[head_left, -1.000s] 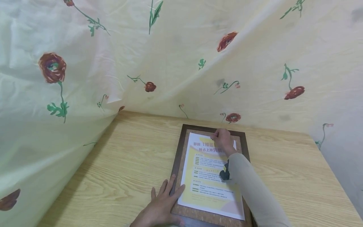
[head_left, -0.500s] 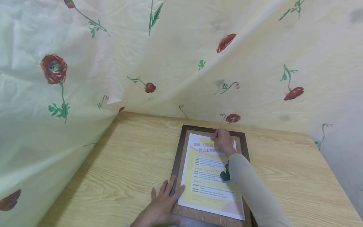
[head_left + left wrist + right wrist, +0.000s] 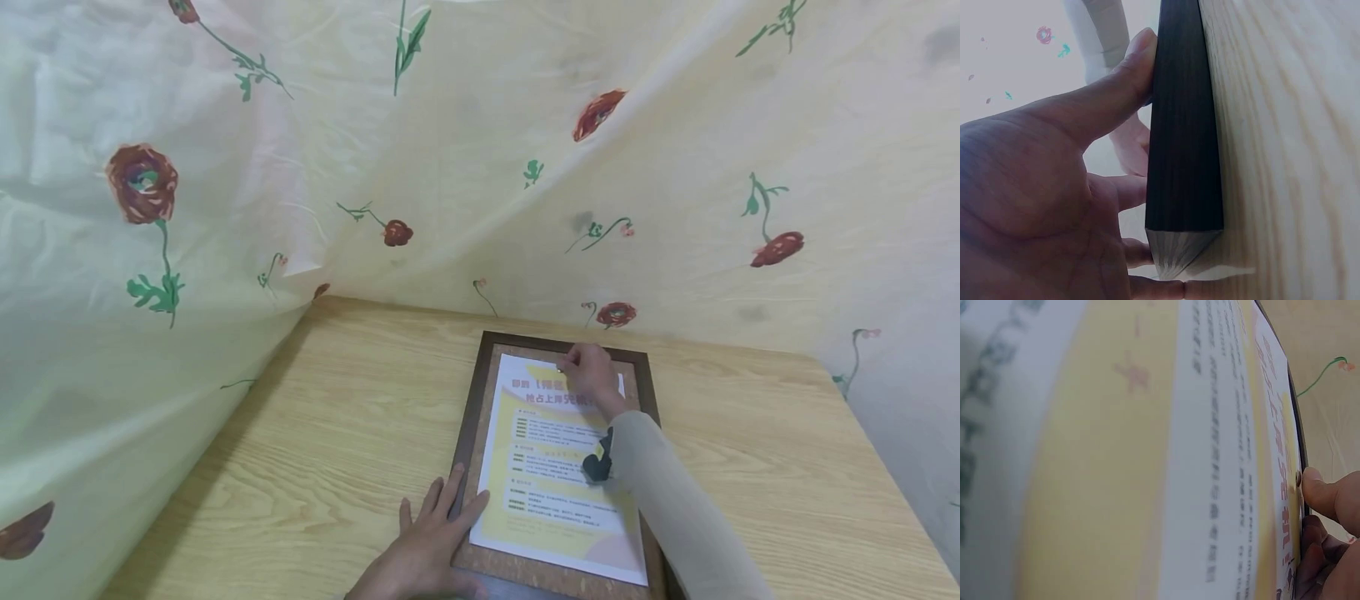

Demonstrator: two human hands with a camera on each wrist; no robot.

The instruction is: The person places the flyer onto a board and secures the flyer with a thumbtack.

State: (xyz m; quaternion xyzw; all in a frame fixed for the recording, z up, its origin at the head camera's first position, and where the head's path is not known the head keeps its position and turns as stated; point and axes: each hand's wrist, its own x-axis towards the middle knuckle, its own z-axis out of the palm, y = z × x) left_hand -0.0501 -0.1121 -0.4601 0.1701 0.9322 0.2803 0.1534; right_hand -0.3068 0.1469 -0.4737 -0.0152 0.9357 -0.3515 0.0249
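A cork board with a dark wooden frame lies on the table, and a printed yellow-and-white poster rests on its cork. At the poster's top edge, my right hand has thumb and fingers brought together around a small thumbtack, mostly hidden by the fingertips. My left hand rests spread at the board's lower left corner. Its index fingertip reaches the poster's left edge, and its thumb lies along the frame's lower side.
The wooden table extends on both sides of the board. A floral curtain hangs along its back and left. The sleeved right forearm crosses the board's right side, with a dark wrist strap over the poster.
Both hands keep practically the same positions. The right wrist has dipped very slightly at the poster's top; board and poster stay put.
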